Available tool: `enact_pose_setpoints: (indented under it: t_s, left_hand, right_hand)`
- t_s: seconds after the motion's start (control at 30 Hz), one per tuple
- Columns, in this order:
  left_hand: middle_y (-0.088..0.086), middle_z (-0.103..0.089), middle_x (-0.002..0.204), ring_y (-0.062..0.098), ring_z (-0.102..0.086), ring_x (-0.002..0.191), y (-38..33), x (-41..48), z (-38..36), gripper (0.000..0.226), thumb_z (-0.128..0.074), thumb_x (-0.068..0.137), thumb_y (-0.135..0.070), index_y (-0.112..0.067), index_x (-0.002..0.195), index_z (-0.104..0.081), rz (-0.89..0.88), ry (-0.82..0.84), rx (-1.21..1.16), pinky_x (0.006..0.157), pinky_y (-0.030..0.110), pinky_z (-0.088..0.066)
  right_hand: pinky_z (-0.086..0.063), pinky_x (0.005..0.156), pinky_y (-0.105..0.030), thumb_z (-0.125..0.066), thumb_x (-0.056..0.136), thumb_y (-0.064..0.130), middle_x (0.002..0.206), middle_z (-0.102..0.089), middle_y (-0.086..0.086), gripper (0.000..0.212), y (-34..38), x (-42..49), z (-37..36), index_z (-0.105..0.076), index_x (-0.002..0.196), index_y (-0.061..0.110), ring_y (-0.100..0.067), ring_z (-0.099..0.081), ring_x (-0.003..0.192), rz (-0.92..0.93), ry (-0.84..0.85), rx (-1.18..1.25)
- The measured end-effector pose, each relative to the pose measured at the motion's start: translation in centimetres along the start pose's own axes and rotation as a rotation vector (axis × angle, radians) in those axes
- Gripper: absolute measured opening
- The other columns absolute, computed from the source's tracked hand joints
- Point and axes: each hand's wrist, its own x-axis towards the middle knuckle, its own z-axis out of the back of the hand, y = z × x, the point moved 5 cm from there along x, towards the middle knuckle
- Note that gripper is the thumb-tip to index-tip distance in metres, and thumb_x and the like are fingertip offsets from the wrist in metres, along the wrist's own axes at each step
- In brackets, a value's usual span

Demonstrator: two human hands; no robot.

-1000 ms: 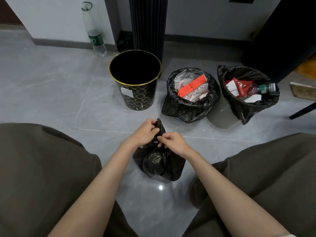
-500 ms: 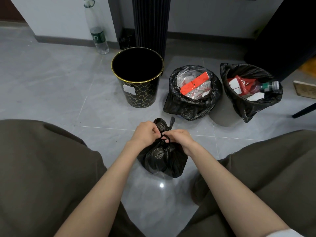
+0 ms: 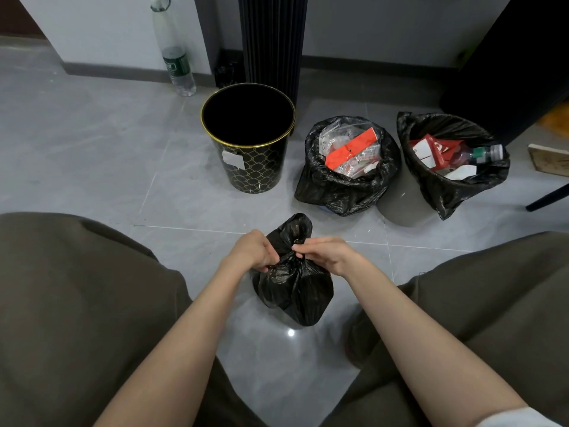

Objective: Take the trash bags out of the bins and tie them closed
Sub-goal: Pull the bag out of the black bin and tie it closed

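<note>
You wore loose, plain olive-brown trousers (image 3: 77, 303), their cloth filling the view from 7 to 9 o'clock and from 3 to 5 o'clock. Your left hand (image 3: 251, 251), right hand (image 3: 326, 254) and forearms (image 3: 191, 318) were bare; a white sleeve edge (image 3: 523, 420) showed at 5 o'clock.

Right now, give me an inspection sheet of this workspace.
Surface: grey tiled floor, glossy.
Job's things: small black bag on floor, neck gathered; black-and-gold bin unlined; middle bag and right bag open, full of trash.
Clutter: plastic bottle by wall; wooden board at right edge.
Hands: left hand and right hand both pinch that bag's neck.
Cables: nothing seen.
Surroundings: dark ribbed column, pale wall.
</note>
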Motion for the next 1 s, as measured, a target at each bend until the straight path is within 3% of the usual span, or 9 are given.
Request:
enact_pose_setpoints:
  t_s: [0.07, 0.13, 0.27, 0.33, 0.43, 0.6, 0.73, 0.83, 1.0]
  left_hand:
    - [0.004, -0.071, 0.077, 0.015, -0.069, 0.073, 0.0, 0.0, 0.1, 0.009, -0.066, 0.083, -0.008, -0.013, 0.078, -0.073, -0.015, -0.038, 0.088, 0.072, 0.022, -0.053]
    - [0.007, -0.073, 0.098, 0.019, -0.066, 0.096, 0.0, 0.0, 0.0, 0.013, -0.063, 0.083, -0.01, -0.012, 0.09, -0.074, -0.052, -0.071, 0.164, 0.083, 0.022, -0.048]
    - [0.004, -0.071, 0.101, 0.019, -0.064, 0.098, 0.0, 0.7, -0.3, 0.012, -0.059, 0.086, -0.014, -0.021, 0.084, -0.068, -0.091, -0.054, 0.183, 0.086, 0.025, -0.048]
    - [0.003, -0.069, 0.104, 0.021, -0.063, 0.1, -0.6, 1.3, 0.5, 0.017, -0.053, 0.089, -0.012, -0.024, 0.086, -0.065, -0.164, -0.151, 0.187, 0.09, 0.031, -0.049]
    - [0.005, -0.056, 0.12, 0.024, -0.051, 0.112, -3.0, 1.5, 1.8, 0.033, -0.043, 0.092, -0.005, -0.022, 0.116, -0.059, -0.42, -0.296, 0.239, 0.095, 0.038, -0.044]
    - [-0.008, -0.024, 0.154, 0.023, -0.021, 0.137, -5.6, 2.0, 0.8, 0.064, -0.039, 0.09, 0.004, -0.04, 0.137, -0.04, -0.659, -0.112, 0.64, 0.107, 0.043, -0.032]
    - [-0.01, -0.009, 0.158, 0.023, -0.004, 0.145, -5.3, 2.3, -0.2, 0.071, -0.038, 0.088, 0.003, -0.042, 0.142, -0.029, -0.609, 0.033, 0.776, 0.112, 0.046, -0.021]
    - [-0.013, -0.007, 0.158, 0.02, 0.002, 0.146, -5.7, 1.7, -0.5, 0.066, -0.038, 0.085, 0.003, -0.036, 0.138, -0.036, -0.62, 0.053, 0.768, 0.113, 0.045, -0.018]
    - [-0.004, -0.045, 0.13, 0.018, -0.031, 0.126, -5.1, 1.8, -0.1, 0.03, -0.042, 0.083, -0.006, -0.021, 0.105, -0.057, -0.661, 0.014, 0.52, 0.104, 0.032, -0.031]
  right_hand:
    - [-0.048, 0.053, -0.011, -0.08, 0.07, 0.001, 0.059, -0.066, -0.002, 0.024, 0.4, -0.1, -0.1, -0.067, 0.09, 0.003, -0.003, -0.061, 0.049, 0.062, -0.033, -0.147]
    - [-0.047, 0.05, -0.014, -0.079, 0.069, -0.002, 0.055, -0.066, -0.003, 0.019, 1.1, -0.5, -0.1, -0.069, 0.084, 0.004, -0.008, -0.06, 0.05, 0.155, -0.072, -0.28]
    - [-0.053, 0.056, -0.021, -0.068, 0.075, -0.007, 0.064, -0.066, -0.006, 0.021, 2.2, -1.0, 0.3, -0.07, 0.07, 0.013, -0.017, -0.06, 0.06, 0.332, -0.125, -0.597]
    - [-0.058, 0.063, -0.024, -0.061, 0.077, -0.008, 0.069, -0.068, -0.007, 0.024, 2.6, -1.4, 0.3, -0.072, 0.073, 0.013, -0.017, -0.064, 0.062, 0.427, -0.153, -0.73]
    - [-0.05, 0.074, -0.018, -0.059, 0.077, -0.003, 0.081, -0.073, -0.004, 0.025, 3.0, -2.4, -0.1, -0.075, 0.081, 0.015, -0.015, -0.066, 0.075, 0.616, -0.193, -1.021]
    - [-0.048, 0.082, -0.031, -0.057, 0.081, 0.003, 0.091, -0.074, -0.005, 0.023, 2.3, -3.2, -0.5, -0.073, 0.092, 0.015, -0.023, -0.067, 0.087, 0.826, -0.237, -1.244]
    - [-0.053, 0.058, -0.029, -0.062, 0.066, -0.005, 0.071, -0.07, -0.005, 0.02, 1.7, -3.7, -0.5, -0.069, 0.076, 0.01, -0.026, -0.067, 0.066, 1.062, -0.247, -1.27]
    - [-0.048, 0.053, -0.029, -0.066, 0.062, -0.005, 0.067, -0.066, -0.001, 0.018, 1.4, -3.9, -0.3, -0.065, 0.073, 0.009, -0.021, -0.062, 0.06, 1.174, -0.278, -1.272]
    - [-0.05, 0.053, -0.031, -0.061, 0.069, -0.001, 0.069, -0.066, -0.001, 0.011, 1.3, -4.2, -0.5, -0.066, 0.075, 0.007, -0.021, -0.062, 0.06, 1.287, -0.324, -1.181]
